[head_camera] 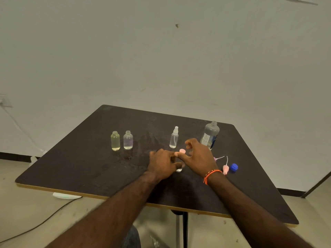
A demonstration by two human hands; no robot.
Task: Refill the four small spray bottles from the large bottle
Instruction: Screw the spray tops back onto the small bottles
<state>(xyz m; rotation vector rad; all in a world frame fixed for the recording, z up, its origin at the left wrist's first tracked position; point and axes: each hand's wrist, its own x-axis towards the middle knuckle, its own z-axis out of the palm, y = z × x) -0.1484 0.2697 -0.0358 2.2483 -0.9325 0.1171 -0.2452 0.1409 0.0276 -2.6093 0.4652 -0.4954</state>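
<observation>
— Hands?
— Left hand curls round a small bottle, mostly hidden, standing on the table. Right hand pinches its pink spray top.
— The rest?
— Two uncapped small bottles stand left; a capped one and the large bottle, open, stand behind the hands.

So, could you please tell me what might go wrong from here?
1. The large bottle stands uncapped just behind the right hand; a backward knock could tip and spill it.
2. The two open bottles at the left hold liquid and could spill if bumped.
3. The left hand hides most of the small bottle, so the pink sprayer may go on crooked.
</observation>
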